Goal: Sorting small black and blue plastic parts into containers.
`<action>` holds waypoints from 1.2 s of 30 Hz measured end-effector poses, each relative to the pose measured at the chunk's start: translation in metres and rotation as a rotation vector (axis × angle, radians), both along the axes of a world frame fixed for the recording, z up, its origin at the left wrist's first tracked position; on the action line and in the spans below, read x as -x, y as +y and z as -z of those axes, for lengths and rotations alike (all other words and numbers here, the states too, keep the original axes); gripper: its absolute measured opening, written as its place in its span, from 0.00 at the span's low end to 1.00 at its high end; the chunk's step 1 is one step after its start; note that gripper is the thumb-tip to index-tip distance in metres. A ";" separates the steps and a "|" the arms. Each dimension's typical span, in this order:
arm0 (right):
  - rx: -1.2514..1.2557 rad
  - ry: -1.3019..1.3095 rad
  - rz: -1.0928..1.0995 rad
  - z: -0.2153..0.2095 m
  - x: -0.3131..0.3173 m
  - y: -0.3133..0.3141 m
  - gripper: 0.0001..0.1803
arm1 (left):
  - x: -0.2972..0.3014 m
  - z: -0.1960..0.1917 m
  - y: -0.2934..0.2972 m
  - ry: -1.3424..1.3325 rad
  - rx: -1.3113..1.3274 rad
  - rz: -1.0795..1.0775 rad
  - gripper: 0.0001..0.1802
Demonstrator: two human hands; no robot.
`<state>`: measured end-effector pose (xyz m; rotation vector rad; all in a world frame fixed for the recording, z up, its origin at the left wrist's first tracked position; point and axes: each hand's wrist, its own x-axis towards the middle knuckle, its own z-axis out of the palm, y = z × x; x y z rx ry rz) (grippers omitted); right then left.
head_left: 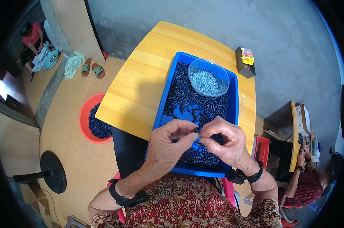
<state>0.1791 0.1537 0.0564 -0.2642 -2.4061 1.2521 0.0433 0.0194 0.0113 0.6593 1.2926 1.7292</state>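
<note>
Both left hand (167, 143) and right hand (229, 141) pinch nearly closed on a tiny part (199, 137), hard to identify, over the blue tray (234, 102); the clear tub (209, 65) stands among black pieces (177, 91), likely for reach.

Directions from where the left hand (168, 144) and right hand (229, 142) meet, above the blue tray (234, 98), blocking its near middle.
- Worktop (126, 87), broad bare area, 10 to 11 o'clock: open passage outside the tray's raised wall.
- Worktop, narrow strip, 2 o'clock, between tray and edge: tight passage.
- Clear tub (208, 62), 12 o'clock, inside the tray: round obstacle at the far end.
- Dark box (239, 57), 1 o'clock, at the worktop's edge: obstacle.
- Black pieces (181, 95), loose: low clutter over most of the tray floor, thinner at 11 o'clock.
</note>
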 end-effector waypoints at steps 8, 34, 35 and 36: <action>0.104 0.035 0.097 0.008 -0.004 0.000 0.10 | 0.003 0.001 0.002 -0.210 -0.007 0.048 0.11; 0.813 0.122 0.058 0.023 -0.007 0.007 0.04 | -0.006 0.001 0.006 -0.211 0.001 0.053 0.10; 0.913 0.138 0.036 0.023 -0.006 0.008 0.03 | -0.006 0.001 0.006 -0.196 -0.013 0.057 0.10; 0.912 0.138 0.037 0.023 -0.006 0.009 0.03 | -0.006 0.001 0.006 -0.182 -0.028 0.061 0.10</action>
